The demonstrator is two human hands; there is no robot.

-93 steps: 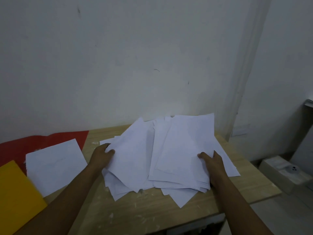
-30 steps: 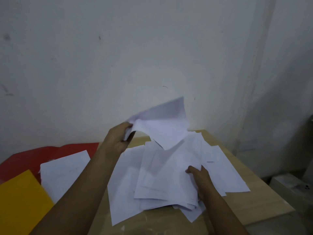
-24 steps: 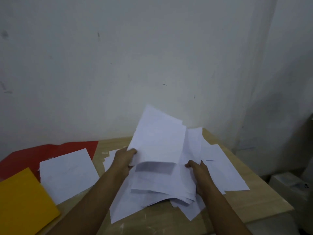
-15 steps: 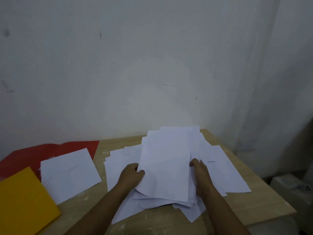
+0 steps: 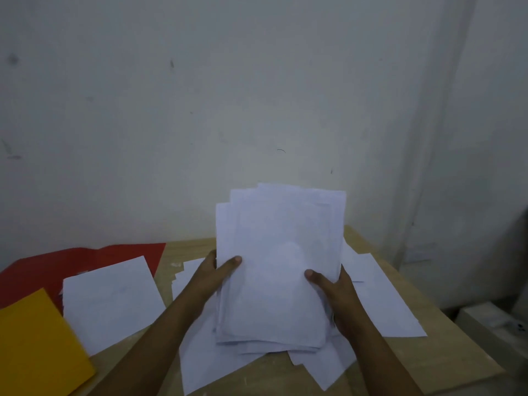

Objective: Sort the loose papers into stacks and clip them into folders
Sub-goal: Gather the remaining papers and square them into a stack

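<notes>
Both hands up, gripping one bunch of white papers from its two sides. Left hand on the left side of the bunch, thumb on the front. Right hand on the right side, thumb on the front too. Bunch tilted up, top end toward the wall, bottom end down on the loose papers spread over the middle of the wooden worktop. More loose sheets sticking out near the right edge and the front edge. One single white sheet lying flat toward the left edge, partly on a red folder by the back edge. Yellow folder at the front left corner.
</notes>
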